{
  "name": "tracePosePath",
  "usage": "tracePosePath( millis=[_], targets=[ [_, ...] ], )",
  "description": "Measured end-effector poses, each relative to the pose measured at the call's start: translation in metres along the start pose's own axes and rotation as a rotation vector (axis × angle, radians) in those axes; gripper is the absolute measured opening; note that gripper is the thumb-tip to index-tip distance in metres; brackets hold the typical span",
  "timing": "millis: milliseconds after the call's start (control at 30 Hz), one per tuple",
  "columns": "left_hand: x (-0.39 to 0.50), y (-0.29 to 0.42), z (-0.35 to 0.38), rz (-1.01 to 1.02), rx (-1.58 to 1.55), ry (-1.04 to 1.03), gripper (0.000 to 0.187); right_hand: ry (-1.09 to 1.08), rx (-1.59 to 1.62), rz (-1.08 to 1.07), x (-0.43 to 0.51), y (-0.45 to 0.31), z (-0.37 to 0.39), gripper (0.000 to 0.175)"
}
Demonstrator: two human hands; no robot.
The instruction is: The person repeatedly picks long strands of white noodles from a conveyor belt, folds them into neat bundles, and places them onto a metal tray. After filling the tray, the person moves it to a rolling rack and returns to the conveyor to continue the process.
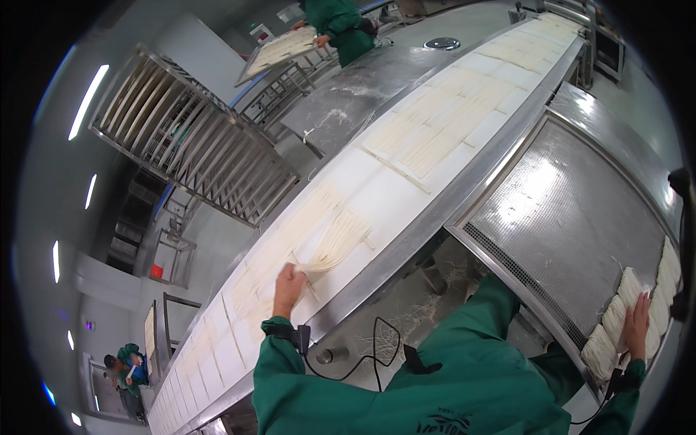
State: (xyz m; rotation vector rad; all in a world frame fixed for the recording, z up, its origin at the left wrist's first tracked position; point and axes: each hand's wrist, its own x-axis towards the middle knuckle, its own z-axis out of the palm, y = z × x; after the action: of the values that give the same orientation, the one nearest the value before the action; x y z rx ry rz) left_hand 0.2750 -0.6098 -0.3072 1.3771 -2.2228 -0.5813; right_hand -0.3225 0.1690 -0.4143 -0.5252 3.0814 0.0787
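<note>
My left hand (288,288) pinches the gathered end of a bunch of pale noodle strands (340,239) at the white conveyor belt (389,198). From my fingers the strands fan out along the belt. Flat noodle sheets (310,212) with cut strands lie beside this bunch. My right hand (637,326) rests with extended fingers on folded noodle bundles (614,315), which sit in rows on a perforated metal tray (565,217) at my right. Part of the bundles is hidden under that hand.
Steel rails (380,255) edge the belt. Across it stand a steel table (353,103) and a tray rack (196,136). One co-worker (340,27) holds a loaded tray (280,51); people (128,375) stand far left. Noodle scraps (405,326) and a black cable (348,375) are below.
</note>
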Motion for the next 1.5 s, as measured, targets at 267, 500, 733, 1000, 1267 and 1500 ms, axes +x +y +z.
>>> tracePosePath(
  millis=[267, 500, 733, 1000, 1267, 1500],
  targets=[
    [0.044, 0.269, -0.039, 0.371, 0.16, -0.432, 0.038, 0.242, 0.452, -0.281, -0.022, -0.12, -0.161, 0.042],
    [-0.031, 0.529, 0.02, 0.952, -0.146, -0.82, 0.046, 0.468, 0.868, -0.761, -0.013, -0.29, -0.284, 0.115],
    [-0.064, 0.654, 0.178, 0.838, -1.168, -1.03, 0.01, 0.747, 0.309, -0.404, 0.074, -0.187, -0.274, 0.032],
    [-0.076, 0.666, 0.409, 0.526, -0.716, -1.024, 0.012, 0.322, 0.229, -0.353, 0.1, -0.043, -0.154, 0.012],
    [-0.137, 0.75, 0.412, 1.157, -0.263, -1.029, 0.039, 0.132, 0.429, -0.203, 0.077, -0.003, -0.11, 0.049],
    [-0.213, 0.78, 0.447, 1.374, -0.374, -1.114, 0.055, 0.416, 0.436, -0.046, 0.057, -0.002, -0.115, 0.049]
  ],
)
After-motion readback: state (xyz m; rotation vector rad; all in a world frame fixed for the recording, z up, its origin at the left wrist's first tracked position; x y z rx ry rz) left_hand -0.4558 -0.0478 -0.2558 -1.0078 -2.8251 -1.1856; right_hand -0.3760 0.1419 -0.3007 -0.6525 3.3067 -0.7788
